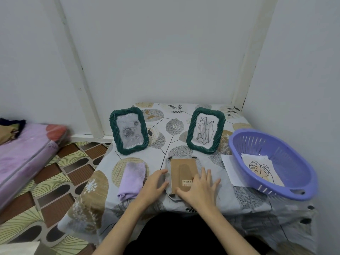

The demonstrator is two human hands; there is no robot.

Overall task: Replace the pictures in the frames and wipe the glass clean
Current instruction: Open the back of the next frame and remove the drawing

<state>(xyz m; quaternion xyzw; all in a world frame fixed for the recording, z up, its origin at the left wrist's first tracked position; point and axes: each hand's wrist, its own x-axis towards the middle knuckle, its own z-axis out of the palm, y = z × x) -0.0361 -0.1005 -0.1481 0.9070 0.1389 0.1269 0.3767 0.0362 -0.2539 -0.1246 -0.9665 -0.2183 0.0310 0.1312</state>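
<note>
Brown backing board (183, 173) up, third frame (173, 195) face-down near the front of the table (244, 199), between both hands. Left hand (154, 186) at the frame's left edge, fingers straight and loosely apart, tips touching the rim. Right hand (199, 188) flat on the lower right of the backing, fingers spread, covering part of a barcode sticker (186, 182). Black clips (193, 157) at the backing's corners.

Two green frames standing upright farther back: left frame (128, 130) with a grey rose print, right frame (205, 130) with a black line drawing, well apart. Folded lilac cloth (131, 178) just left of the left hand. Purple basket (272, 162) at the table's right, holding loose pictures (261, 168), top one a leaf outline. White sheet (230, 168) partly under the basket. Leaf-patterned covering over the table. Pink mattress (24, 153) on the floor at left.
</note>
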